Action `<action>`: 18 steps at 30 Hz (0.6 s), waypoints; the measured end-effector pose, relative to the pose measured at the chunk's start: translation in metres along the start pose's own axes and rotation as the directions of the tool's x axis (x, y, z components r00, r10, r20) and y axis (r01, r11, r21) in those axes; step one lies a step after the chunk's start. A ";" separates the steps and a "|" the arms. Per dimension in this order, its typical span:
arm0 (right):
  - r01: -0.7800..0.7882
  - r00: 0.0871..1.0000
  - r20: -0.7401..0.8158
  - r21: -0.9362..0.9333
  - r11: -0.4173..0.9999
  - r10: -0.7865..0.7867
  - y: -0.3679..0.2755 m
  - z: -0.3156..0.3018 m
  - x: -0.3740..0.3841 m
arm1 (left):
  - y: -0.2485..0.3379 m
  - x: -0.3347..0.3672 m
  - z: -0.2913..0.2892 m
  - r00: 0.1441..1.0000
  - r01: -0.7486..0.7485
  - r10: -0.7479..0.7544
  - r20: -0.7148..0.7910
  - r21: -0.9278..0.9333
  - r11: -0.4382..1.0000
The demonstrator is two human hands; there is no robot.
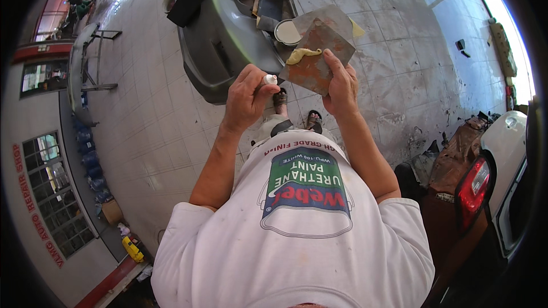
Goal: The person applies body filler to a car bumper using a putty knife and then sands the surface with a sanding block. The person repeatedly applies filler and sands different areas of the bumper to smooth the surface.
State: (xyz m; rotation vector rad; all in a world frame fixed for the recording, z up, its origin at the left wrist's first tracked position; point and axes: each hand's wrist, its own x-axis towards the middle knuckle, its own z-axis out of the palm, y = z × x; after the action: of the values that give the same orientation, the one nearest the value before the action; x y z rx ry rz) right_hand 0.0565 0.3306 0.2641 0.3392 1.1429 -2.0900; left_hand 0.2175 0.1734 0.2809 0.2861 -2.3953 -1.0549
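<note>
I find the fingers of my left hand (pixel 242 100) closed round a small white-tipped tube (pixel 270 80), its body largely concealed by the grip. The fingers of my right hand (pixel 342 85) clasp a stained flat board (pixel 313 75) near its right edge, thumb on top. On the board's upper face lies a streak of cream-coloured paste (pixel 301 56), its long axis running roughly left to right, the thick end toward the left and the thin tail just beside my right thumb. From the tube's tip, the paste lies ahead and to the right; the right hand is nearer to it. The board's left corner shows close to the tip; contact cannot be determined. A grey bumper (pixel 200 45) stands beyond.
</note>
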 end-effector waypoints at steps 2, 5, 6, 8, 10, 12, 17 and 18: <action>0.016 1.000 -0.022 0.013 1.000 -0.016 -0.002 0.001 -0.011 | 0.006 0.001 0.006 0.999 -0.018 0.016 0.033 0.046 0.999; 0.065 0.997 0.031 0.053 0.996 -0.067 0.004 -0.003 -0.018 | 0.013 0.003 0.010 0.994 -0.035 0.027 0.106 0.074 0.997; 0.088 0.994 0.051 0.067 0.994 -0.092 0.008 -0.006 -0.016 | 0.012 0.003 0.010 0.991 -0.053 0.040 0.125 0.102 0.993; 0.110 0.991 0.066 0.090 0.990 -0.116 0.012 -0.013 -0.011 | 0.012 0.005 0.018 0.987 -0.083 0.059 0.151 0.160 0.984; 0.119 0.991 0.047 0.111 0.987 -0.125 0.016 -0.015 -0.009 | 0.012 0.006 0.019 0.983 -0.097 0.064 0.170 0.192 0.977; 0.138 0.988 0.052 0.089 0.986 -0.143 0.021 -0.017 -0.008 | 0.011 0.006 0.018 0.980 -0.102 0.062 0.187 0.213 0.972; 0.174 0.980 0.082 0.094 0.980 -0.181 0.012 -0.022 -0.009 | 0.017 0.012 0.028 0.978 -0.085 0.030 0.208 0.262 0.961; 0.178 0.980 0.074 0.101 0.979 -0.186 0.013 -0.021 -0.010 | 0.017 0.011 0.028 0.977 -0.085 0.028 0.211 0.263 0.961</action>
State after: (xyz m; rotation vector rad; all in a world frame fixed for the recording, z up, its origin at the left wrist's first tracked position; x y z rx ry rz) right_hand 0.0700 0.3476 0.2492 0.1946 1.0630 -2.3007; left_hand 0.1935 0.1978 0.2814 0.2081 -2.7210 -0.7607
